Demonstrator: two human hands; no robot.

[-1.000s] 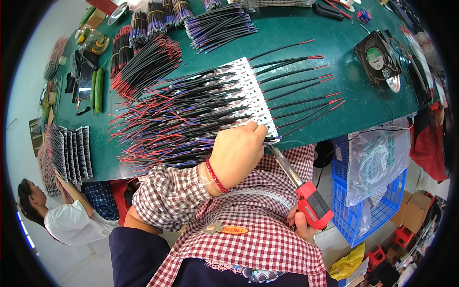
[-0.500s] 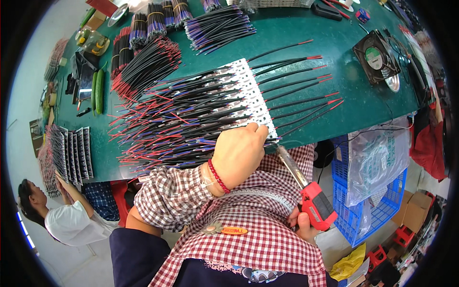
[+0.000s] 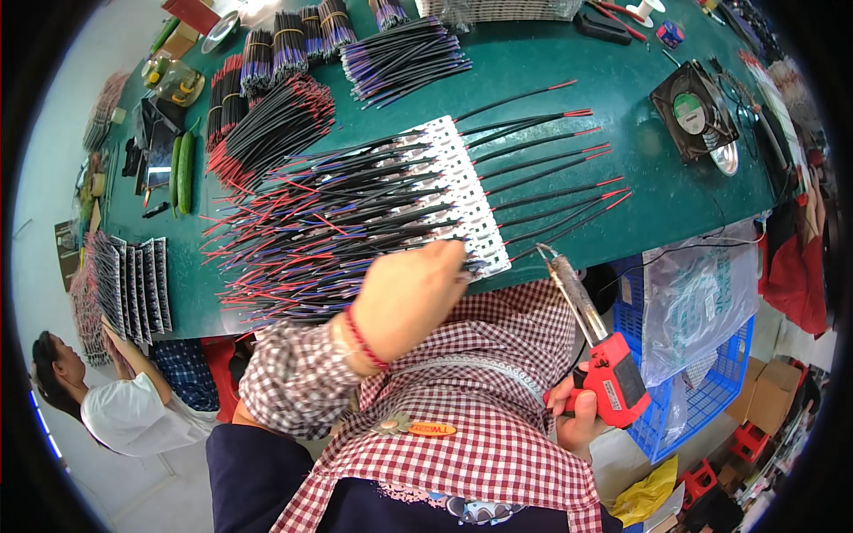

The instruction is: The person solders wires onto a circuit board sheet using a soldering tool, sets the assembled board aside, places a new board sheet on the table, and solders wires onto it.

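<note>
head, wired boards (image 3: pixel 474 197), green table (image 3: pixel 657 191), pale floor (image 3: pixel 160 487)

The worktop (image 3: pixel 662 206) left a lane between the red wire tips (image 3: pixel 576 114) and the fan (image 3: pixel 691 111) — but the soldering iron (image 3: pixel 613 375) jutted over the near edge, and wire bundles (image 3: pixel 289 43) crowded the far left.

- Black square fan (image 3: pixel 693 111) with a green-and-white label at its middle, on the right of the green tabletop (image 3: pixel 622 218); a shiny round dish (image 3: pixel 727 160) shows at its lower corner.
- 2 green cucumbers (image 3: pixel 185 173) side by side, toward the tabletop's left edge.
- Clear jar (image 3: pixel 182 84) with something yellow in it, beyond them.
- Blue lattice crate (image 3: pixel 730 369), partly covered by a clear plastic bag (image 3: pixel 697 306).
- Cardboard box (image 3: pixel 771 391) near 2 red stools (image 3: pixel 697 480).
- Yellow bag (image 3: pixel 649 493), lower right.
- Co-worker in a white shirt (image 3: pixel 133 413), far left.
</note>
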